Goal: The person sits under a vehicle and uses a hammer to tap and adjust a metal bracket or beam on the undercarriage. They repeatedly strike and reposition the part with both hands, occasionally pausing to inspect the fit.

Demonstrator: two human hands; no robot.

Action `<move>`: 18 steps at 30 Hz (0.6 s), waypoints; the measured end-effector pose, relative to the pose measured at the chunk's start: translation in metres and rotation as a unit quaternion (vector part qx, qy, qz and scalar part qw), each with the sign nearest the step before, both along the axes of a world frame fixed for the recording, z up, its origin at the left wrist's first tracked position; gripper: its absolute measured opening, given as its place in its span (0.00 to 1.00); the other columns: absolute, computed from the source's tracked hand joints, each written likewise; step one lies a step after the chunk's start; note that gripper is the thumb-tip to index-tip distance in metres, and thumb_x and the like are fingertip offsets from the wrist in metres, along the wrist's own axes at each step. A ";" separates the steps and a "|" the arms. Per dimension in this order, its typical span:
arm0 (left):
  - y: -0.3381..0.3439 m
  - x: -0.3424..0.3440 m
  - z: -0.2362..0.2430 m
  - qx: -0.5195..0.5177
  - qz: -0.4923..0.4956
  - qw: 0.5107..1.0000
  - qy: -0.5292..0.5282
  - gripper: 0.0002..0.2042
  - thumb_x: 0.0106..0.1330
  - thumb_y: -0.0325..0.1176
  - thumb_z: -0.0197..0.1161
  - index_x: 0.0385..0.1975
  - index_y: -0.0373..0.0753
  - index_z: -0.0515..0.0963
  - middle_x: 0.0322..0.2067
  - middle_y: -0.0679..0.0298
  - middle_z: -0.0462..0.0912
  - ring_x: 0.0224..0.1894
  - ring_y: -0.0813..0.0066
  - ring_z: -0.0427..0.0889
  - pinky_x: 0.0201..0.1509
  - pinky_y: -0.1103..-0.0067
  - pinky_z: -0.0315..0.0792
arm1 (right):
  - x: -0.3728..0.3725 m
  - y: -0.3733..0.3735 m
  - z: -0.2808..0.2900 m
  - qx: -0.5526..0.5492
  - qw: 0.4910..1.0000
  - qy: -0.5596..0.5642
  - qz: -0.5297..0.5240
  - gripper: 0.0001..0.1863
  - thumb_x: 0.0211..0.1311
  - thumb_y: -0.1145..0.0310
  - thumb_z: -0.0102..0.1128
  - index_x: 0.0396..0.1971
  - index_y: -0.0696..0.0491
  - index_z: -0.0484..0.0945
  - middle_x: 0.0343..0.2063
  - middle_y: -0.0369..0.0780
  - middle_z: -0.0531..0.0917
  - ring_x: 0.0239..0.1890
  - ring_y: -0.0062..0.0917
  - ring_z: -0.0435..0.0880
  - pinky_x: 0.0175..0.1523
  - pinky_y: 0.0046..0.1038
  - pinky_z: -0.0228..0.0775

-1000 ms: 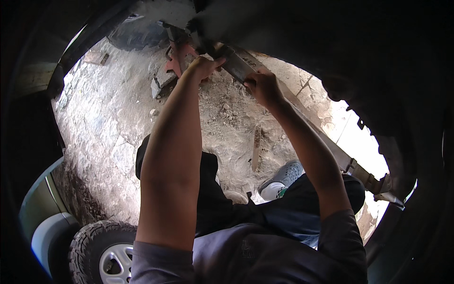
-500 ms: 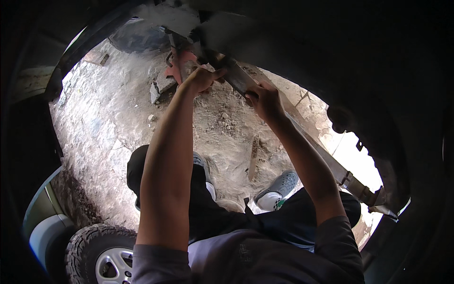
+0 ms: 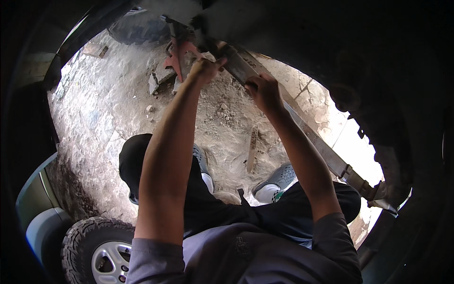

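Observation:
A long grey metal bar (image 3: 240, 67) slants from the upper middle down to the lower right, under the dark body of a vehicle. My right hand (image 3: 265, 91) grips the bar's near edge, with the fingers curled and the thumb along its side. Farther up, at the bar's dark upper end, is my left hand (image 3: 205, 71), its fingers bent in and one digit reaching toward the bar. Shadow and the hand itself hide what those fingers hold. Just beyond my left hand stands a red metal stand (image 3: 178, 57).
Dark vehicle underside (image 3: 302, 42) hangs close overhead and to the right. A wheel with a knobby tyre (image 3: 75, 251) is at lower left. On the rough dirt ground lie a flat narrow strip (image 3: 253, 149), a broken block (image 3: 161, 78) and a brick (image 3: 96, 50). Another tyre (image 3: 137, 31) lies at the back.
The view has shifted slightly. My left hand has moved a little to the right along the bar's upper end, and my right hand keeps its grip on the bar.

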State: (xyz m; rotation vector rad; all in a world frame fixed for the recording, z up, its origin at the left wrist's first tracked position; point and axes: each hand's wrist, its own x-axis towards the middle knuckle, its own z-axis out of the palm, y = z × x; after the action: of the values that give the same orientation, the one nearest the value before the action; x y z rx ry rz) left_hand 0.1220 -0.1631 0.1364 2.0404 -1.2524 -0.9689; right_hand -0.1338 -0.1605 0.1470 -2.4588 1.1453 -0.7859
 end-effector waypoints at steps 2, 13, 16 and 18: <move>0.001 -0.003 -0.002 -0.018 -0.008 1.000 -0.017 0.30 0.68 0.68 0.64 0.37 0.43 0.91 0.32 0.56 0.88 0.30 0.64 0.87 0.41 0.67 0.79 | 0.003 -0.001 0.003 -0.002 1.000 -0.009 -0.004 0.11 0.56 0.69 0.78 0.39 0.52 0.89 0.34 0.46 0.84 0.37 0.44 0.87 0.45 0.42 0.79; -0.003 0.003 -0.001 0.033 0.011 0.999 0.028 0.34 0.67 0.66 0.68 0.47 0.34 0.87 0.36 0.61 0.89 0.33 0.73 0.85 0.30 0.74 0.79 | 0.002 0.003 -0.003 0.008 0.999 -0.048 0.001 0.10 0.56 0.70 0.78 0.39 0.51 0.90 0.33 0.44 0.85 0.36 0.39 0.88 0.44 0.38 0.80; -0.002 -0.004 0.004 0.033 -0.006 0.999 0.012 0.34 0.66 0.67 0.68 0.43 0.34 0.89 0.37 0.58 0.89 0.31 0.72 0.84 0.32 0.72 0.80 | -0.004 0.005 -0.003 0.003 0.998 -0.051 -0.023 0.10 0.57 0.69 0.79 0.39 0.50 0.91 0.32 0.43 0.87 0.35 0.36 0.89 0.44 0.35 0.80; 0.000 0.002 0.000 -0.012 -0.035 0.999 -0.010 0.34 0.66 0.68 0.67 0.41 0.34 0.90 0.36 0.55 0.89 0.29 0.71 0.83 0.33 0.70 0.80 | 0.002 0.007 -0.004 -0.006 0.997 -0.069 -0.038 0.10 0.57 0.68 0.79 0.39 0.50 0.91 0.32 0.42 0.87 0.35 0.36 0.89 0.44 0.34 0.80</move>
State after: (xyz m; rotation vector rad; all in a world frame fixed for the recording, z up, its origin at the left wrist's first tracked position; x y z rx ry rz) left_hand 0.1241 -0.1630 0.1367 2.0046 -1.3466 -0.9633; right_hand -0.1319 -0.1537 0.1433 -2.3407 1.1932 -0.9701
